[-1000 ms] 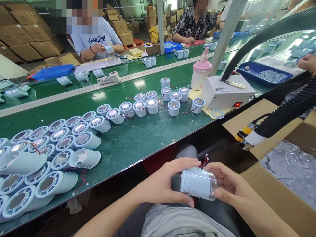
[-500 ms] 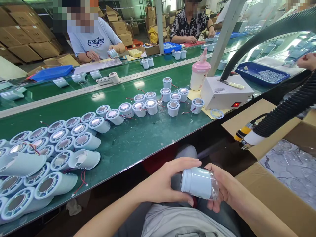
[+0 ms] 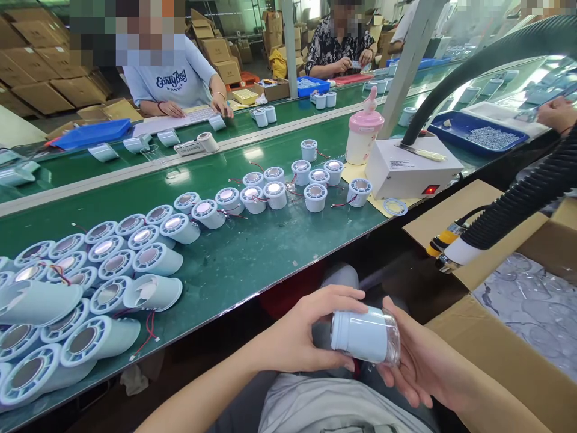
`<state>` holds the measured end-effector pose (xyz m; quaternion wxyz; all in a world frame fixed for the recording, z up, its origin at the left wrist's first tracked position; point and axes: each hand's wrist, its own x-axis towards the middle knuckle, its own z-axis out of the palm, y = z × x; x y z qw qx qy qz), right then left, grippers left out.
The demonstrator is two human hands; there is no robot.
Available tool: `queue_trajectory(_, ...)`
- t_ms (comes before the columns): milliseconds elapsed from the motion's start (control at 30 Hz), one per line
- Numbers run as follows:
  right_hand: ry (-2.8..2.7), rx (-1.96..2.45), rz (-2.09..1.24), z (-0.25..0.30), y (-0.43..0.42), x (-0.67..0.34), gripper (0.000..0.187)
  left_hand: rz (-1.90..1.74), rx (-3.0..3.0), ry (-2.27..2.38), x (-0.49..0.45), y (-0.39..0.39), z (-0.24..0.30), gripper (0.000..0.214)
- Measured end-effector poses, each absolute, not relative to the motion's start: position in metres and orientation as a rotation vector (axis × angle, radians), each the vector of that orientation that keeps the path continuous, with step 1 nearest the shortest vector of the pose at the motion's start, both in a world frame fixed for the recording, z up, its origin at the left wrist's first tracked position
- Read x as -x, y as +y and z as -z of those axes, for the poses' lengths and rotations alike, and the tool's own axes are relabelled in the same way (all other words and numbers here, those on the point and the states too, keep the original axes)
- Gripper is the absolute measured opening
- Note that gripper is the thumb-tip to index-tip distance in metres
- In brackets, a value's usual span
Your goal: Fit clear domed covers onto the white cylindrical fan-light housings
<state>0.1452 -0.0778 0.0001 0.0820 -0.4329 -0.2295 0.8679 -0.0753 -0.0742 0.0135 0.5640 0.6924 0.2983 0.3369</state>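
Over my lap, my left hand [image 3: 300, 334] grips a light-blue plastic cylinder [image 3: 363, 334], thumb below and fingers above. The cylinder lies on its side, with a clear plastic cover [image 3: 393, 340] around its right end. Against that clear end rests my right hand [image 3: 421, 358], palm turned up and fingers stretched out and apart. On the green bench [image 3: 252, 252] in front stand several similar light-blue housings [image 3: 276, 195] with round silvery discs and thin red and black wires. More of them crowd the left end of the bench [image 3: 33, 373].
A white box with a red switch [image 3: 406, 171] stands by a pink-lidded cup [image 3: 364, 135]. A black hose [image 3: 518, 204] with a nozzle hangs over a carton [image 3: 500, 352] of clear plastic parts at right. Two people work across the bench; another person's hand [image 3: 559, 114] shows at right.
My right hand's fingers have opened out from around the clear end. The cylinder stays in my left hand. Across the bench, one person has put a light-blue part down.
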Motion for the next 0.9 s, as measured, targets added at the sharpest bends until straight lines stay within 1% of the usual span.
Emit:
queue_trajectory(33, -0.789, 1.315, -2.557, 0.002, -0.079, -0.146, 0.09, -0.778, -1.609, 0.723, 0.075, -0.075, -0.016, 0.063)
queue_trajectory(100, -1.085, 1.338, -2.336, 0.01, -0.082, -0.149, 0.085, -0.747, -1.541, 0.769, 0.075, -0.078, -0.02, 0.062)
queue_trajectory(133, -1.201, 1.34, -2.19, 0.013, -0.084, -0.151, 0.075, -0.727, -1.495, 0.792, 0.075, -0.079, -0.022, 0.063)
queue_trajectory(200, -1.387, 1.3, -1.824, 0.019, -0.087, -0.157, 0.041, -0.687, -1.408, 0.836, 0.075, -0.08, -0.026, 0.064)
queue_trajectory(233, -1.493, 1.23, -1.624, 0.021, -0.088, -0.16, 0.031, -0.674, -1.377, 0.856, 0.075, -0.08, -0.027, 0.064)
queue_trajectory(267, -1.62, 1.124, -1.424, 0.023, -0.089, -0.162, 0.037, -0.664, -1.352, 0.874, 0.075, -0.081, -0.028, 0.064)
queue_trajectory(333, -1.891, 0.863, -1.045, 0.023, -0.089, -0.166, 0.054, -0.639, -1.311, 0.892, 0.075, -0.081, -0.028, 0.065)
queue_trajectory(367, -1.975, 0.785, -0.963, 0.023, -0.089, -0.167, 0.058, -0.625, -1.296, 0.887, 0.076, -0.081, -0.028, 0.066)
queue_trajectory(400, -2.0, 0.772, -1.007, 0.022, -0.089, -0.168, 0.059, -0.619, -1.295, 0.877, 0.076, -0.08, -0.028, 0.068)
queue_trajectory(433, -1.96, 0.809, -1.14, 0.021, -0.089, -0.168, 0.057, -0.618, -1.312, 0.864, 0.077, -0.08, -0.028, 0.072)
queue_trajectory(500, -1.712, 0.902, -1.496, 0.02, -0.09, -0.167, 0.053, -0.631, -1.378, 0.824, 0.078, -0.079, -0.028, 0.081)
queue_trajectory(533, -1.562, 0.923, -1.649, 0.02, -0.091, -0.167, 0.051, -0.633, -1.403, 0.804, 0.079, -0.079, -0.028, 0.082)
queue_trajectory(600, -1.362, 0.925, -1.813, 0.02, -0.093, -0.167, 0.049, -0.608, -1.399, 0.776, 0.08, -0.078, -0.029, 0.078)
queue_trajectory(700, -1.314, 1.003, -1.841, 0.019, -0.092, -0.166, 0.047, -0.582, -1.298, 0.762, 0.081, -0.077, -0.025, 0.073)
queue_trajectory(833, -1.274, 1.161, -1.861, 0.019, -0.088, -0.16, 0.046, -0.56, -1.134, 0.696, 0.075, -0.075, -0.006, 0.078)
queue_trajectory(900, -1.248, 1.133, -1.891, 0.02, -0.087, -0.156, 0.051, -0.552, -1.037, 0.677, 0.067, -0.075, 0.006, 0.082)
